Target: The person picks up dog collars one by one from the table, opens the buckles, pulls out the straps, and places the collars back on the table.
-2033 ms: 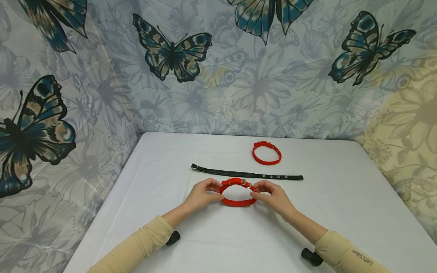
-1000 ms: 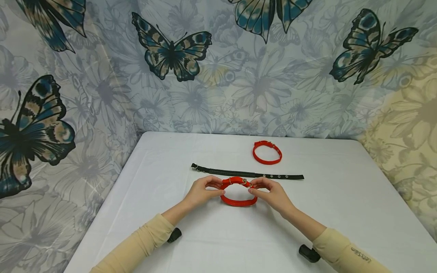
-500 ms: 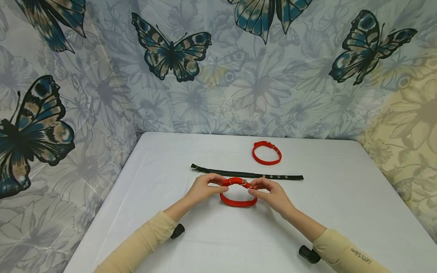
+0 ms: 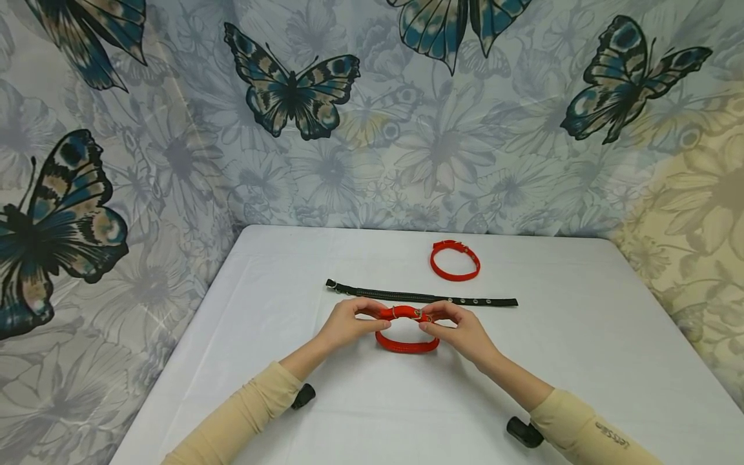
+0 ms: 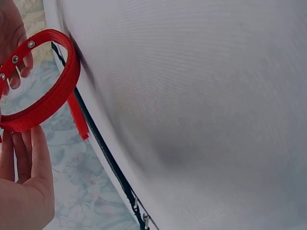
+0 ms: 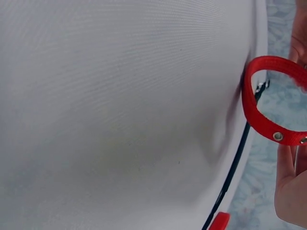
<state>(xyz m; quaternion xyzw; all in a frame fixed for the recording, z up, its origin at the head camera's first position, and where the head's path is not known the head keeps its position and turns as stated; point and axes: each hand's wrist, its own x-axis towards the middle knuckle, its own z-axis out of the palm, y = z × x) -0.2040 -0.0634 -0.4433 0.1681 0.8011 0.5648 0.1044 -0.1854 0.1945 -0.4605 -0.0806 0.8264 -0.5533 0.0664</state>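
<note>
The bare left hand (image 4: 347, 323) and bare right hand (image 4: 463, 329) face each other, thumbs and fingers (image 4: 365, 302) pinching, beige-sleeved forearms (image 4: 241, 413) angled inward.

Red collar (image 4: 407, 347), webbing, metal fittings; fastened in a loop.
Rounded ring, its plain curve to the near side; buckle on the far side, with metal eyelets along the band. Pinched at far left by the left hand (image 4: 349, 321) and at far right, beside the buckle, by the right hand (image 4: 465, 329). Located just nearer than the black strap (image 4: 407, 297).
</note>
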